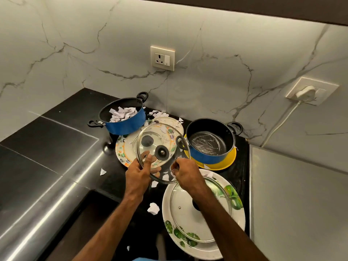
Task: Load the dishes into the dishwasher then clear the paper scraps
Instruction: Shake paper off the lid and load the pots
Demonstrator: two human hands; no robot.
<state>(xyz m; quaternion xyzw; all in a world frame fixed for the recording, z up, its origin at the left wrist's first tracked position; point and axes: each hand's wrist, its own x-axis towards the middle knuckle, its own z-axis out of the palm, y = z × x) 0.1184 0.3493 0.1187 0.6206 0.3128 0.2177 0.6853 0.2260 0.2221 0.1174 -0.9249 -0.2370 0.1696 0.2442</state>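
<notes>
My left hand (140,171) grips the near rim of a glass lid (160,142), held tilted above a patterned plate (122,147). My right hand (185,171) pinches paper scraps (172,171) at the lid's lower right edge. A blue pot (128,123) at the back holds several paper scraps. A second blue pot (209,153), with nothing inside, stands on a yellow plate (224,162). Near me, a second glass lid (182,210) lies on a leaf-patterned plate (188,242), partly hidden by my right forearm. Loose scraps (153,208) lie on the black counter (66,132).
A marble wall with a socket (162,58) rises behind the counter; a plugged-in white adapter (305,93) and its cable hang on the right wall. A steel surface (297,204) lies to the right, and a steel edge runs along the left.
</notes>
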